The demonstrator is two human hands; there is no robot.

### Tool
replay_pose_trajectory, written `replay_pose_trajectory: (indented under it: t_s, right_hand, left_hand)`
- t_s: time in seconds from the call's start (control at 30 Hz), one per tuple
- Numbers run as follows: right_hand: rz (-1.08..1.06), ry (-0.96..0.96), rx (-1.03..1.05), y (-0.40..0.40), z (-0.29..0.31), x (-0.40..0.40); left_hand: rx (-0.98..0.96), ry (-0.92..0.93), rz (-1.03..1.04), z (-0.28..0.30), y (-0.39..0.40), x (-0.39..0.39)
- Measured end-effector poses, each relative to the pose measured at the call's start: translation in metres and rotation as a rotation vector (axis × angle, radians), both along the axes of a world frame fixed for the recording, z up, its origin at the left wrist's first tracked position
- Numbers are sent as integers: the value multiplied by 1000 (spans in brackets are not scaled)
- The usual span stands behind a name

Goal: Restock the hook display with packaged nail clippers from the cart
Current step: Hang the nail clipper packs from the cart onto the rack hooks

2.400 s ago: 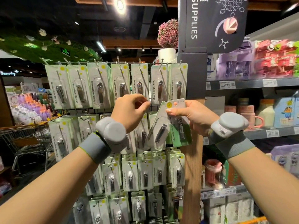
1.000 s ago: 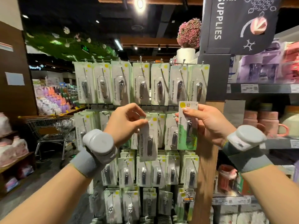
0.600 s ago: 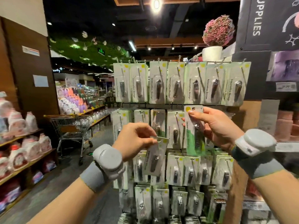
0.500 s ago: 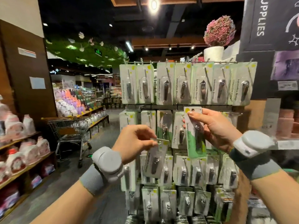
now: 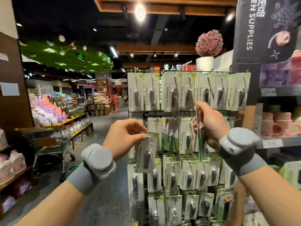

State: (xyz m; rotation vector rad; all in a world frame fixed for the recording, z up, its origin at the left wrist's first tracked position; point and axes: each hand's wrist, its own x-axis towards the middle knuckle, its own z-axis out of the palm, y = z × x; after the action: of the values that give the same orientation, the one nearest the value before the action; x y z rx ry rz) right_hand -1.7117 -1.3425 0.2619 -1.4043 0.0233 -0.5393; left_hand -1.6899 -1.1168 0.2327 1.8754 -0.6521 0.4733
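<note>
- My left hand (image 5: 123, 137) pinches one nail clipper pack (image 5: 147, 152) by its top corner, in front of the hook display (image 5: 187, 128).
- My right hand (image 5: 210, 124) grips a second pack (image 5: 200, 136), edge-on, at the middle row.
- Cart (image 5: 47, 141) stands far left.

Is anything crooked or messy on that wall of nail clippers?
The hanging rows look tidy. Only two packs are off the hooks: the left hand pinches one pack by its top corner so it hangs tilted, and the right hand holds another pack turned edge-on.
</note>
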Motion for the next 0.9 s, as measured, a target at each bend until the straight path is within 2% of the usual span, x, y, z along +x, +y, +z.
replay_pose_trajectory:
  t_s: [0.17, 0.3, 0.57, 0.67, 0.9]
  right_hand:
    - [-38, -45, -155, 9, 16, 4]
    - [30, -154, -267, 20, 29, 6]
    - [111, -237, -334, 37, 59, 14]
    - [121, -249, -309, 37, 74, 14]
    - [136, -237, -479, 43, 94, 20]
  left_hand:
    - [-22, -46, 20, 16, -1, 2]
    - [-72, -113, 47, 36, -1, -1]
    - [-75, -328, 220, 89, 2, 15]
    - [-36, -375, 277, 103, -4, 19]
    - [42, -445, 327, 125, -25, 23]
